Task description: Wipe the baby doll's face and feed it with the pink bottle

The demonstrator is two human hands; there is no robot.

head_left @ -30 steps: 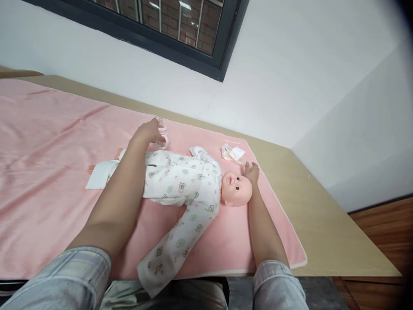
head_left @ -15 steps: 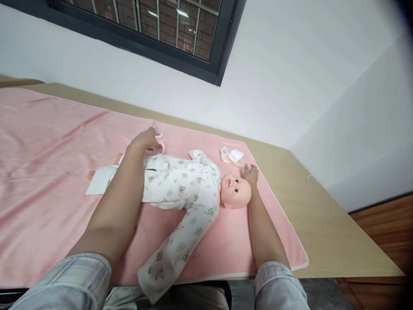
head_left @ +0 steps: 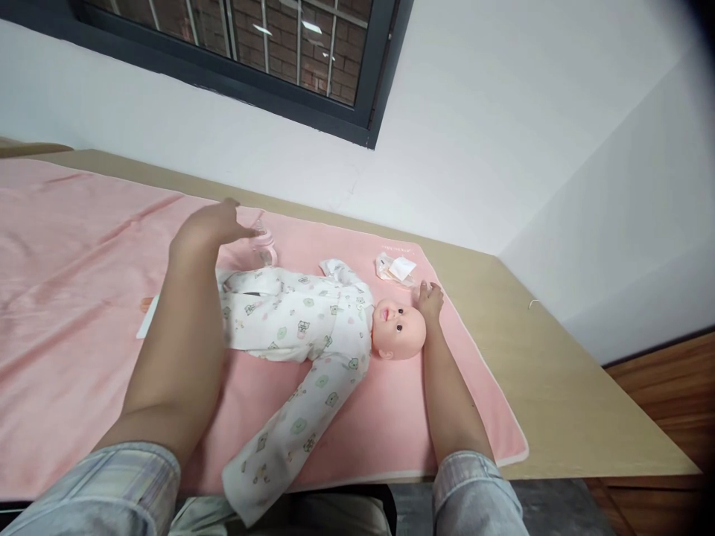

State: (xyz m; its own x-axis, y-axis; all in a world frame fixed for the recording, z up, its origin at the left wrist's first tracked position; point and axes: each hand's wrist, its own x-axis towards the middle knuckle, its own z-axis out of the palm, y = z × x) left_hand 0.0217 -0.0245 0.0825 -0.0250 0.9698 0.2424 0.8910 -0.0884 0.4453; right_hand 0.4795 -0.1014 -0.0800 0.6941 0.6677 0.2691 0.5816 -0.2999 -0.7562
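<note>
A baby doll point(head_left: 398, 327) in a white printed outfit point(head_left: 296, 313) lies on its back, head to the right; one long sleeve hangs over the near edge. My left hand point(head_left: 212, 223) is raised above the doll's lower body, thumb and fingers spread apart. Its thumb tip is by a pink baby bottle point(head_left: 267, 249) with a clear teat; whether they touch is unclear. My right hand point(head_left: 430, 301) rests on the blanket just beyond the doll's head, fingers slightly apart. My left forearm hides most of the doll's legs and a white flat piece point(head_left: 146, 318).
A pink blanket point(head_left: 67, 298) covers much of the wooden table point(head_left: 514, 335). Near my right hand lies a crumpled clear wrapper point(head_left: 385, 265) with a white square point(head_left: 402, 268). Behind the table stand a white wall and a dark-framed window point(head_left: 363, 112).
My left hand has moved left off the bottle and spread its fingers, while the bottle stays in place. My right hand has hardly moved. The view has shifted slightly.
</note>
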